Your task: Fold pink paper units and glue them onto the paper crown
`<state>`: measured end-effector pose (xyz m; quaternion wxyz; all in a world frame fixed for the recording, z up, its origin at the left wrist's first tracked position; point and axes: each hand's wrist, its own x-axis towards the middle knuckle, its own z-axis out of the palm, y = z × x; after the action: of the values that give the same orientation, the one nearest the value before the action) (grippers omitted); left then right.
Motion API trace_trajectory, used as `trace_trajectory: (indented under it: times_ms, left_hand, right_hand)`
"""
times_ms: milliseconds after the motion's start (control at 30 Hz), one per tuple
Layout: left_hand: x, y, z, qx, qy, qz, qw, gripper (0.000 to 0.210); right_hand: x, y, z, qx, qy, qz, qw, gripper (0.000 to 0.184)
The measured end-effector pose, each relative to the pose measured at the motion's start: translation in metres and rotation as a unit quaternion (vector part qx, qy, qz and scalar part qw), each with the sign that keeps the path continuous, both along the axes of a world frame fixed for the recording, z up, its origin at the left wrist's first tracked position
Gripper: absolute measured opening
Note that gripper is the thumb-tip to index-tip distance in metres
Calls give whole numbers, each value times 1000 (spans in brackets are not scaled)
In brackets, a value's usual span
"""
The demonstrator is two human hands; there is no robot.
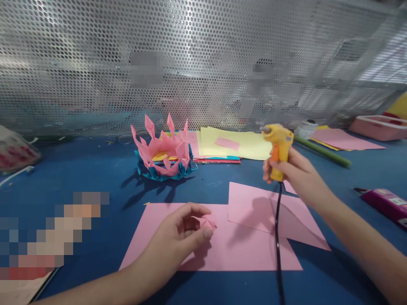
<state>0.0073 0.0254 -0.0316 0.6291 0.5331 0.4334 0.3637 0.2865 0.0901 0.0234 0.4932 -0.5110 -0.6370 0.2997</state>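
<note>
My left hand (pixel 184 233) pinches a small folded pink paper piece (pixel 208 222) between thumb and fingers, just over a large pink paper sheet (pixel 241 256). Raised to the right, my right hand (pixel 292 167) grips a yellow hot glue gun (pixel 276 137) with an orange trigger. Its nozzle points left, and a black cord (pixel 277 237) hangs down across the papers. A second pink sheet (pixel 248 207) overlaps the first beneath the glue gun. Behind my left hand stands a pink paper crown (pixel 168 148) with upright pointed petals and a blue folded base.
Yellow paper (pixel 251 146) and other coloured sheets are stacked behind the crown. To the right lie a green stick (pixel 327 152), a purple package (pixel 386 207) and a pink basket (pixel 378 127). A perforated metal panel (pixel 197 63) closes off the back of the blue table (pixel 89 178).
</note>
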Motion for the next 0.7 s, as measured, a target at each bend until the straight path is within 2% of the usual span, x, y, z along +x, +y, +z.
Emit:
trace_trajectory:
  times_ms: [100,200,500,700]
  left_hand:
    - [1,0,1,-2,1,-4,1000,26]
    - [2,0,2,2,-2,0,1000,26]
    - [1,1,3,-7,1,3,1000,34]
    - [2,1,3,-12,2,6,1000,30]
  right_hand:
    - [-6,-4,-20,-9,-61,3,998,8]
    - [-13,-11,-30,-23,-125,-1,992,10]
    - [-27,-24,-33,-6,-211,17,977,35]
    - [-36,-30,-31,76,-236,-22,968,26]
